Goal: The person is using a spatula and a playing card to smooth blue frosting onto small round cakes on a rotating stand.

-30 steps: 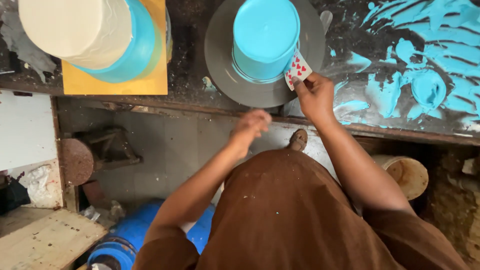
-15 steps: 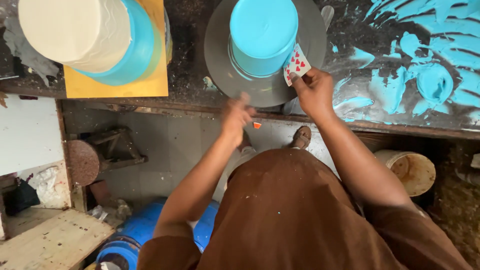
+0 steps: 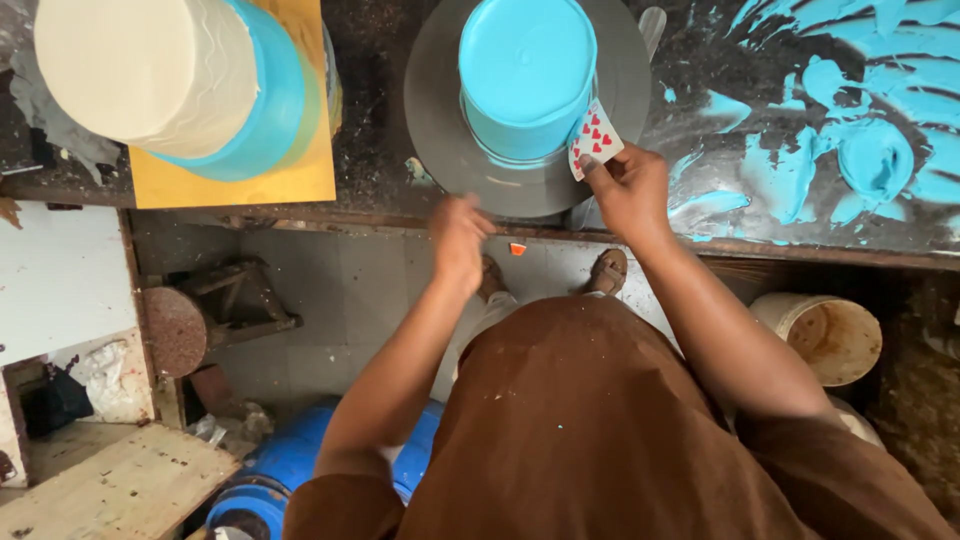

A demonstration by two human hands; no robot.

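Since half a second ago, left hand [image 3: 458, 235] has dropped back slightly from the turntable rim toward the desk's near edge; right hand [image 3: 628, 190] keeps its place with the card against the cake.

Head view, only view:
- Blue cake [image 3: 526, 75] stands upright on a round grey turntable [image 3: 435, 120], at the near edge of the desk [image 3: 370, 110], roughly mid-length.
- Playing card [image 3: 594, 138], white with red hearts, pinched at its lower end between thumb and fingers [image 3: 590, 165] of the right hand. Fingers narrow, closed on the card. Card's long axis runs up the cake's side wall, tilted a little; its edge appears to touch the icing on the cake's near-right side.
- Key relation: cake lies straight ahead and left of the right hand's fingers, card between them. Right hand is the nearer hand, at the wall itself.
- Left hand at the turntable's near rim, fingers curled loosely; cannot tell whether the tips touch the rim or hang just short. Holds nothing visible.
- Small orange scrap [image 3: 517, 248] shows below the desk edge, between the two hands.
- Second cake [image 3: 165, 80], cream with a blue band, on a yellow board [image 3: 300, 170] toward the desk's left end, well apart.
- Blue icing smears [image 3: 850, 130] cover the desk's right end.
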